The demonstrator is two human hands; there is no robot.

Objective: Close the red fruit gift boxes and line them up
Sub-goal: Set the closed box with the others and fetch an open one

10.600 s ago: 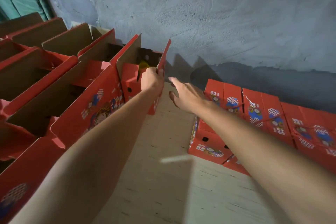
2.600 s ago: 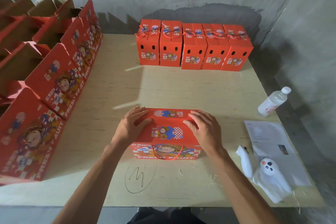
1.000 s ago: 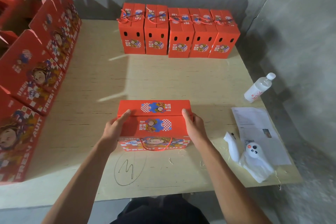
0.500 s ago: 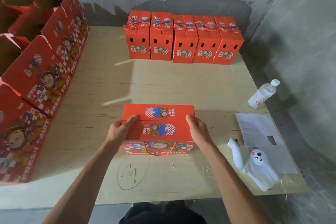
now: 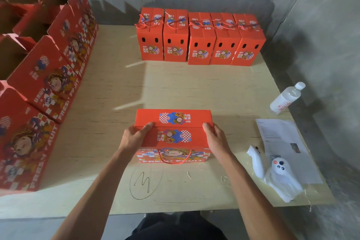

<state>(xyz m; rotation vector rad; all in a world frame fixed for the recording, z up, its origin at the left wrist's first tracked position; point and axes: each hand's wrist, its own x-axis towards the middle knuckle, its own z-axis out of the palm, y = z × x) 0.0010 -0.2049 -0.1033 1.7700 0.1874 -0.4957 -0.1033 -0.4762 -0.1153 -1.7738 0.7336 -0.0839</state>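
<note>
Red card box (image 5: 173, 134) lies closed on the counter (image 5: 194, 87) in front of you, your left hand (image 5: 134, 138) and right hand (image 5: 216, 138) gripping its two ends, thumbs on the lid. If you lift by the ends alone, the top flaps may spring open or the box may sag; its rope handle (image 5: 174, 159) hangs loose and could snag. Plywood counter, grey plaster walls; the closed row (image 5: 200, 39) stands at the back, open boxes (image 5: 48, 76) on the left, a bottle (image 5: 286, 97) and paper (image 5: 282, 142) on the right.

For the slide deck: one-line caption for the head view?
Both hands, left and right, grip a closed red cardboard fruit gift box on the plywood table; five closed boxes line the wall.
</note>
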